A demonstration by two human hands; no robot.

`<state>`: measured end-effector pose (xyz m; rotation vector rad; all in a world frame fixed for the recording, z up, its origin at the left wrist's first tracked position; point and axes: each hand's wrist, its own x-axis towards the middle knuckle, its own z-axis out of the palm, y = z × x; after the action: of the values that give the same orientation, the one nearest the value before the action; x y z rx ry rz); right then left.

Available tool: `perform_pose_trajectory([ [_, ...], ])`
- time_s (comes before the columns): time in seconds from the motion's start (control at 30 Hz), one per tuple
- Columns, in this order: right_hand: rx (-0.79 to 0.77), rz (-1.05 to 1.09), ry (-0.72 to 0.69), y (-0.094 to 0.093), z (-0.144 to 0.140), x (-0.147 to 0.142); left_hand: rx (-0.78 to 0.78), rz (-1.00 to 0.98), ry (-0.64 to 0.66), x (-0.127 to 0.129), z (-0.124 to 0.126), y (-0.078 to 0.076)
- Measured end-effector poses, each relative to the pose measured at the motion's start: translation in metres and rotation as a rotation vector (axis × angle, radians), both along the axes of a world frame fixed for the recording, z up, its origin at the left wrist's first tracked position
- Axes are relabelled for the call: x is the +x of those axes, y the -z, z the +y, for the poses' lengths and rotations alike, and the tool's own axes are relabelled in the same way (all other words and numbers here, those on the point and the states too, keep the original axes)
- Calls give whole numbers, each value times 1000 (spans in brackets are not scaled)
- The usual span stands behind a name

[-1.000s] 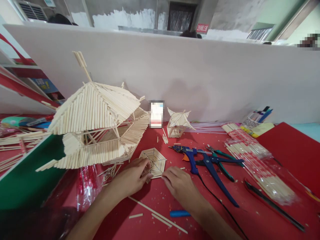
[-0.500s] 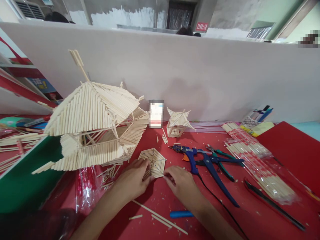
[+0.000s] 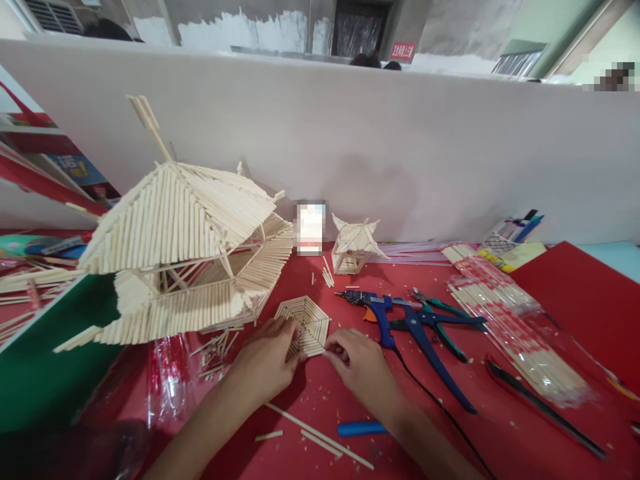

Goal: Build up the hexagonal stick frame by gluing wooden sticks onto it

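Observation:
A flat, many-sided panel of thin wooden sticks [image 3: 316,323], laid in rings like a web, sits low over the red table. My left hand [image 3: 273,353] has its curled fingers and thumb on the panel's left and lower side, hiding that part. At the lower right corner, the fingertips and thumb of my right hand [image 3: 363,365] pinch the panel's edge. Behind to the left stands a large stick-built pavilion [image 3: 165,220] with a two-tiered roof. A small stick pavilion [image 3: 354,243] stands beyond the panel.
To the right lie a blue glue gun [image 3: 383,313] with its cord, a blue-handled cutter [image 3: 433,350], green-handled pliers [image 3: 450,343], a black tool [image 3: 545,407] and bagged sticks [image 3: 530,347]. Nearer me are loose sticks [image 3: 320,433] and a blue rod [image 3: 363,428]. A white partition [image 3: 425,147] rises behind.
The whole view has shifted slightly, so everything appears a little further left. Both hands keep nearly the same hold on the panel.

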<state>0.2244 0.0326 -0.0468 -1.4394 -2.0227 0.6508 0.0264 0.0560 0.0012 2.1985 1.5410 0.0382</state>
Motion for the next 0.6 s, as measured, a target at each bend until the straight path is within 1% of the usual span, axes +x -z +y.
perform_pose_trajectory([
  [0.17, -57, 40, 20, -3, 0, -1, -12, -54, 8, -5, 1, -1],
  [0.33, -48, 12, 16, -4, -1, -2, -55, -175, 9, -13, 4, 3],
  [0.5, -10, 0, 10, -3, 0, -4, -41, -125, 0, -10, 3, 0],
  [0.6, 11, -12, 8, -1, 1, -5, -27, -110, 16, -8, 2, 0],
])
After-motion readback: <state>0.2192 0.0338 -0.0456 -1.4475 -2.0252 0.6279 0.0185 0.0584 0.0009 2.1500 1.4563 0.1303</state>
